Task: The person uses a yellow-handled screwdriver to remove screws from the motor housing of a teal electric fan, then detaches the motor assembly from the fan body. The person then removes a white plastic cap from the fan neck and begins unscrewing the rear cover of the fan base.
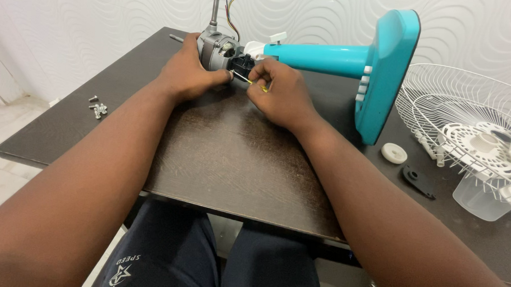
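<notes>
gripping the grey fan motor (216,46) at the far side of the dark desk (232,154), the left hand (187,71) is wrapped around the motor's near flank, fingers closed on it. the right hand (280,93) is pinched shut on a thin screwdriver (248,80) with a yellow-marked shaft, its tip set against the black block (243,62) on the motor's right face. the two hands sit close together, almost touching at the fingertips.

the motor lies on its side near the desk's far edge, its shaft (215,7) pointing up and coloured wires (232,13) rising beside it toward the white wall. joined to it on the right, a teal fan stand (328,58) stretches across the desk, its broad base (388,74) tipped up on edge and standing just right of the right wrist.

right of the base lie a small white round cap (394,153) and a black flat piece (418,181), then a white wire fan guard (463,124) that runs out of view at the right, with a clear plastic cup (483,199) under its near rim. a small cluster of screws (98,107) rests well to the left, near the desk's left edge.

the widest bare stretch of desk lies between the forearms and the near edge, in front of the person's lap; the left side up to the screws is open too, while the right side is crowded.
</notes>
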